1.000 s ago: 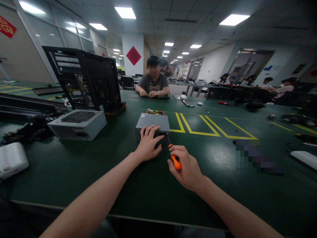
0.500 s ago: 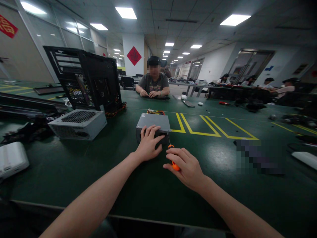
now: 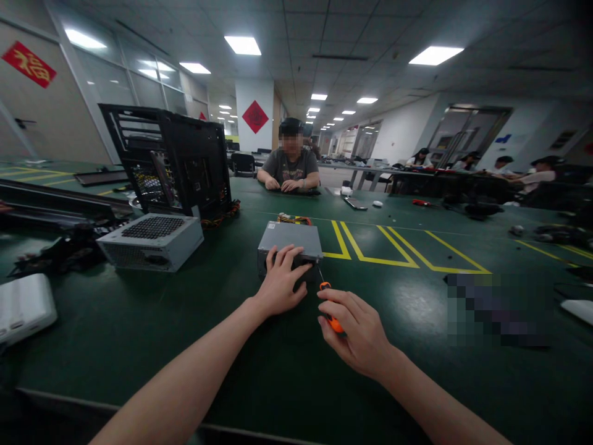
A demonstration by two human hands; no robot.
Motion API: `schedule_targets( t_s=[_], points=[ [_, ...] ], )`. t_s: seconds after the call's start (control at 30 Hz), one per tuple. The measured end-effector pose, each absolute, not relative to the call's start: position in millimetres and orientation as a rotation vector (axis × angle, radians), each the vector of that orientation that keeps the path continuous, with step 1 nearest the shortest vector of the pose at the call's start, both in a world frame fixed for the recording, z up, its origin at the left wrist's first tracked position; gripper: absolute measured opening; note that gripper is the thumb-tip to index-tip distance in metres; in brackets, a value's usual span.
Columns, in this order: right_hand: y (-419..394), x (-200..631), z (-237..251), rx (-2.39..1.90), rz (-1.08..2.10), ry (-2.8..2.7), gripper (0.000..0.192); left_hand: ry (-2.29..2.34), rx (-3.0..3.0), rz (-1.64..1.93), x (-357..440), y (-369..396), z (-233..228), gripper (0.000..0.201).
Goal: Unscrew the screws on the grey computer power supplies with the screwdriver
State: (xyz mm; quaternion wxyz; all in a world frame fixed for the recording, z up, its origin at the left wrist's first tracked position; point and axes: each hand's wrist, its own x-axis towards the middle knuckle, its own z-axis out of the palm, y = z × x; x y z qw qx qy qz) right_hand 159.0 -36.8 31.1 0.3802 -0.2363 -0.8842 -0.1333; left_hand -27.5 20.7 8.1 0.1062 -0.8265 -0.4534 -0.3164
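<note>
A grey metal computer power supply (image 3: 291, 235) lies on the green table in front of me, its coloured cables bunched behind it. My left hand (image 3: 282, 281) rests against its near side, fingers spread over the front top edge and thumb lower down. My right hand (image 3: 356, 330) is closed around the orange and black handle of a screwdriver (image 3: 325, 286). The thin shaft points forward, with its tip at the near right corner of the power supply. Whether the tip sits in a screw is too small to make out.
A second power supply (image 3: 157, 240) and an open black computer case (image 3: 178, 164) stand to the left. A white device (image 3: 28, 306) is at the left edge. A blurred-out dark object (image 3: 495, 312) lies right. Across the table sits a person (image 3: 291, 164).
The whole view has shifted slightly, so things appear lower. My right hand and the screwdriver have drawn a little towards me and right. My left hand stays on the power supply.
</note>
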Motion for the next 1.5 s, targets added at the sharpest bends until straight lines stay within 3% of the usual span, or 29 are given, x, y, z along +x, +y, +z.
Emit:
schedule_targets(
  t_s=[0.27,0.53,1.17,1.5],
  points=[
    [-33.1,159.2,26.4,-0.652,-0.353,-2.173,0.020,-1.336,-2.461,-0.956,-27.0,20.2,9.1,0.040],
    [-36.5,158.7,28.6,-0.636,-0.397,-2.239,0.009,-1.332,-2.444,-0.952,-27.1,21.1,7.7,0.039],
    [-31.9,157.7,23.2,-0.645,-0.364,-2.192,0.016,-1.335,-2.446,-0.946,-26.7,20.0,8.2,0.040],
    [-35.5,156.2,25.1,-0.689,-0.324,-2.281,0.010,-1.342,-2.448,-0.951,-26.8,19.8,8.7,0.039]
  ],
)
